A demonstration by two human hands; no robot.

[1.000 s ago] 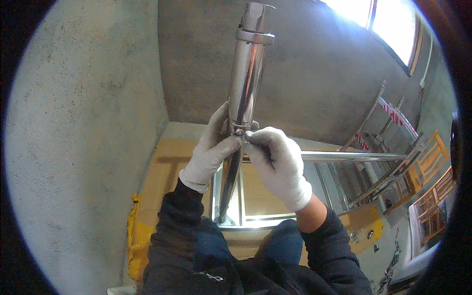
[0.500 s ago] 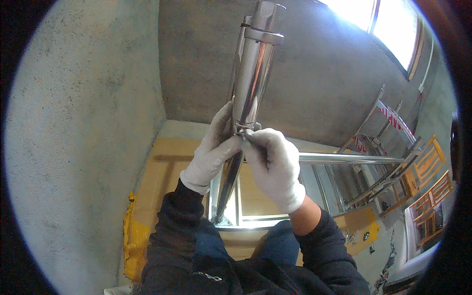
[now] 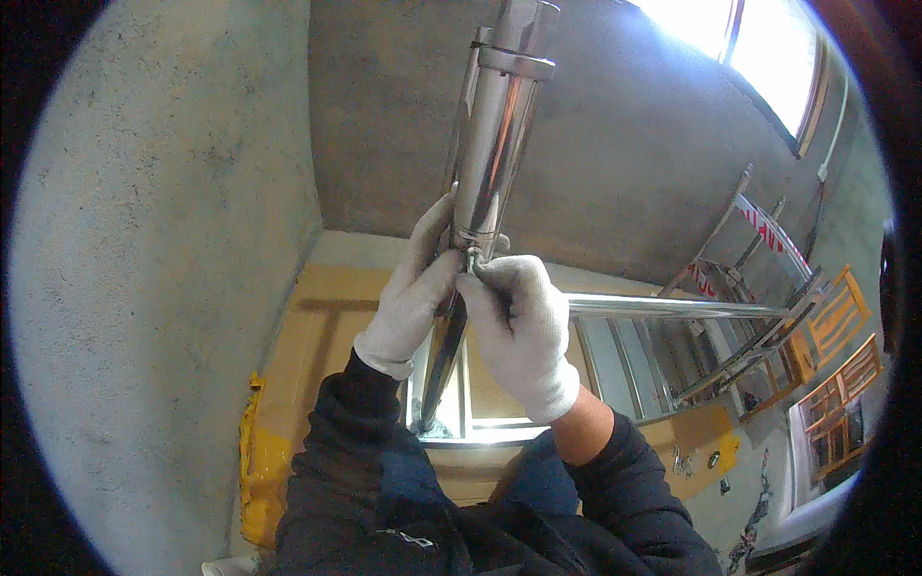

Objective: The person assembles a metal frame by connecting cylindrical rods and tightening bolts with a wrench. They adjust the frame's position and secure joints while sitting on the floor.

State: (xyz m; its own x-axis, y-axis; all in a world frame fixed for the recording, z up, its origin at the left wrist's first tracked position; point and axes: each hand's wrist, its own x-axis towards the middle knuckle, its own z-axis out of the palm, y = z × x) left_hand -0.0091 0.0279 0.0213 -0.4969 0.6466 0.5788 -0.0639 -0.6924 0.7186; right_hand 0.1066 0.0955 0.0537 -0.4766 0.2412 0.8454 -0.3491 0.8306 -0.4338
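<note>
Right at the band clamp [image 3: 473, 240] on the shiny stainless flue pipe [image 3: 490, 154], both gloved hands meet. The left hand [image 3: 415, 288] in its white knit glove wraps around the pipe from the person's left, fingers curled up along the metal, which looks like a steadying grip so the tube does not turn or sway. The right hand [image 3: 519, 326], gloved the same way, is pinched narrow at the clamp's small bolt, fingertips closed on it or on a small tool there; I cannot tell which, since the glove hides it. Holding one hand flat to the pipe while the other works the fastener makes sense, because the clamp sits where two lengths join and would slip otherwise. The pipe rises steeply from between the person's knees toward the ceiling, with a second collar [image 3: 516, 60] near its top end, and its lower length [image 3: 442, 365] drops down in front of the dark jacket sleeves [image 3: 365, 451]. Just behind the right hand a horizontal steel rail [image 3: 672, 308] runs off to the right, seemingly part of the platform the person stands on. Beyond that stand a folding metal ladder [image 3: 740, 278] leaning near the grey concrete wall [image 3: 615, 163], wooden chairs [image 3: 840, 317] further right, and a bright window [image 3: 768, 48] above. Below, brown cardboard sheeting [image 3: 317, 336] covers the floor, with a yellow object [image 3: 257, 461] at its left edge.
</note>
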